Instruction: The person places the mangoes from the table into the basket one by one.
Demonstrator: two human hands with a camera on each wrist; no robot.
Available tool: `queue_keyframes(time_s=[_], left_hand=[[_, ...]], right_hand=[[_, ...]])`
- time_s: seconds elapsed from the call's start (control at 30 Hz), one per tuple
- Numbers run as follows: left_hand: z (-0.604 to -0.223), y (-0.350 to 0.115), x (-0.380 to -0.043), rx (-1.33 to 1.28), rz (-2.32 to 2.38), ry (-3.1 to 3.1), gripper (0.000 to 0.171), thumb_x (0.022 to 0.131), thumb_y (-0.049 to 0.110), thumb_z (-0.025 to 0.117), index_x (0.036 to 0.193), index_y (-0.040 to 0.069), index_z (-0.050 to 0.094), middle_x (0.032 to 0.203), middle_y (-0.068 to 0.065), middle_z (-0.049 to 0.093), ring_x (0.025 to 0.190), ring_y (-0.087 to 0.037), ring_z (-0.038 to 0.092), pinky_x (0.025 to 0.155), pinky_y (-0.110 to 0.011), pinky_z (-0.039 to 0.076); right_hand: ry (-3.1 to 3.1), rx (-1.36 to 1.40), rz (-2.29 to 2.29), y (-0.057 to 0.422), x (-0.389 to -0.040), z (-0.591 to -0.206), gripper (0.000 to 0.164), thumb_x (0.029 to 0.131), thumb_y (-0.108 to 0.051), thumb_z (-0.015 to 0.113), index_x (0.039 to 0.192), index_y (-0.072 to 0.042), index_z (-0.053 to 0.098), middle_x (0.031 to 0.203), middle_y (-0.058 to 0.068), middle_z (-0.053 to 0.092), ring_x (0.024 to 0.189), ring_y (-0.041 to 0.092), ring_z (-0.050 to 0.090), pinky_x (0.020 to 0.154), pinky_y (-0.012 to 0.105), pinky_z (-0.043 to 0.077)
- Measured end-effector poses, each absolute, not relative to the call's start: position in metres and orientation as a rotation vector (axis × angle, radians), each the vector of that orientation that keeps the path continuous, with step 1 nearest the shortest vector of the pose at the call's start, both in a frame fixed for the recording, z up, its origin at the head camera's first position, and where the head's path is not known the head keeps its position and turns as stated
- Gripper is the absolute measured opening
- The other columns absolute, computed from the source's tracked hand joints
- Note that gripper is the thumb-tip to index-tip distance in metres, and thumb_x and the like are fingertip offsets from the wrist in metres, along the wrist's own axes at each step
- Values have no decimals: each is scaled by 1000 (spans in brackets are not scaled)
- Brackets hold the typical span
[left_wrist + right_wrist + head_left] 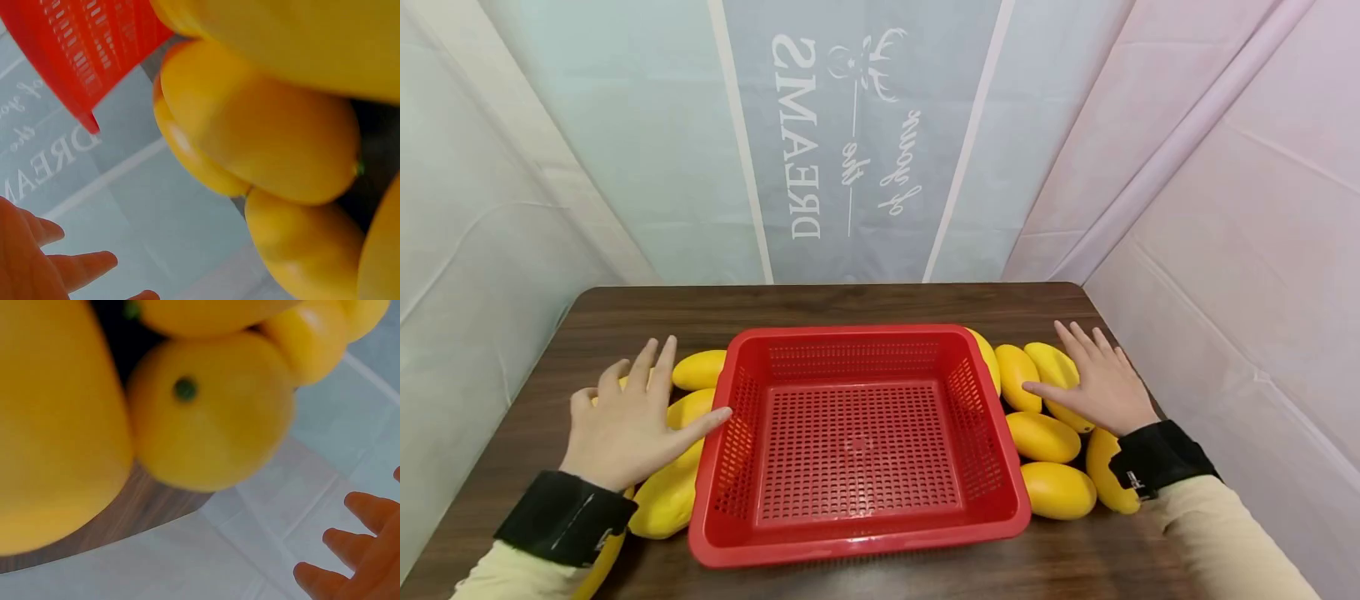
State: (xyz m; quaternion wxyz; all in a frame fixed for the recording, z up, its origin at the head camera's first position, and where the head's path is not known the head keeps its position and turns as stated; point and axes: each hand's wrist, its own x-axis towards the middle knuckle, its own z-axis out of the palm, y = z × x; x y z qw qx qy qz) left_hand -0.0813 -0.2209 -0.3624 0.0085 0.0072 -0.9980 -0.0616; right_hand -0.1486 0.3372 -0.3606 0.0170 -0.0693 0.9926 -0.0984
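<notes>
A red perforated plastic basket [859,450] stands in the middle of the table, with no fruit inside. Yellow mangoes [664,498] lie along its left side, and several more mangoes [1043,437] cluster on the right. My left hand [625,425] is spread over the left group, its thumb overlapping the basket's left rim in the head view. Over the right group, my right hand [1105,387] has its fingers spread and its thumb toward the basket. Neither hand holds anything. Close in the right wrist view, one mango [212,419] shows a dark green stem end.
The dark wood-grain table [850,302] has rounded far corners. Behind it hangs a pale blue and grey cloth [865,150] with white lettering. White fabric walls [1247,250] stand close on both sides.
</notes>
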Motion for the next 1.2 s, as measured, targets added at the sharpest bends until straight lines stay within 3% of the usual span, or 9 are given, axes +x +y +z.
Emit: queue_keyframes(time_s=[0.27,0.4,0.57,0.87,1.03,1.2], left_hand=[[-366,-205,-80,-69,-299,-3118,117,79,85,44,160,7,8,151,-31,34,121,-60,38,88,-76,40],[-366,-198,-79,-92,-403,-3126,121,79,84,47,159,4,3,144,-36,38,118,-60,41,81,-70,50],[-367,-192,-79,-102,-469,-3149,124,77,84,49,158,2,2,136,-38,44,113,-57,47,77,-66,55],[-371,-186,-78,-116,-626,-3182,126,77,79,57,158,-1,2,131,-38,44,112,-51,51,78,-62,57],[-374,-184,-77,-91,-725,-3203,128,76,74,65,158,1,-1,129,-36,45,104,-46,58,73,-56,60],[-374,-184,-78,-77,-883,-3245,126,79,55,76,156,-1,-7,130,-37,45,97,-41,65,58,-41,61]], right_hand=[[2997,-135,-284,357,-159,-371,113,81,-74,58,160,-8,12,158,32,21,144,57,13,111,76,12],[2965,-98,-281,362,-161,-374,117,78,-77,59,160,-8,11,157,33,22,143,57,13,110,77,13],[2921,-65,-291,366,-163,-375,121,75,-78,62,159,-8,12,155,35,22,143,58,13,108,79,14],[2798,-10,-381,365,-167,-377,122,77,-73,65,159,-6,4,150,42,23,131,61,31,96,79,35],[2753,7,-437,365,-170,-377,122,78,-68,68,158,-3,2,149,44,21,130,62,29,98,79,33],[2696,46,-516,362,-173,-377,124,78,-65,70,158,-2,-1,151,45,14,136,65,16,101,81,25]])
